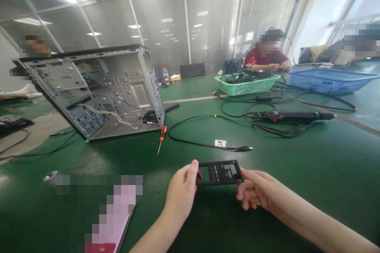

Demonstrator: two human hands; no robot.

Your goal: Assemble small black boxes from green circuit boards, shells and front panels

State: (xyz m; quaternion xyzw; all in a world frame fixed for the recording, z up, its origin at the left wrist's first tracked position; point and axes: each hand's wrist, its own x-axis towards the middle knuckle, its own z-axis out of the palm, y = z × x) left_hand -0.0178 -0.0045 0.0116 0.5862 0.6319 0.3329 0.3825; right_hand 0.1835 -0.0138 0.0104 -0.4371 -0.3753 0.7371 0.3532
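Between my hands, above the green table (208,213), is a thin black rectangular plate with cut-out windows and small white markings (218,173); its exact kind does not show. My left hand (183,185) grips the plate's left end, thumb on top. My right hand (257,189) pinches its right end, with the other fingers curled below. Beyond the plate lie a cable with a metal plug (242,149) and a small white label marked 28 (220,143). An orange-handled screwdriver (162,138) lies farther left.
An opened computer case (130,87) stands tilted at the left. Toward the right are a black electric screwdriver (297,116), a green basket of cables (246,87) and a blue basket (332,81). A bottle (165,75) stands behind. Two people sit across the table.
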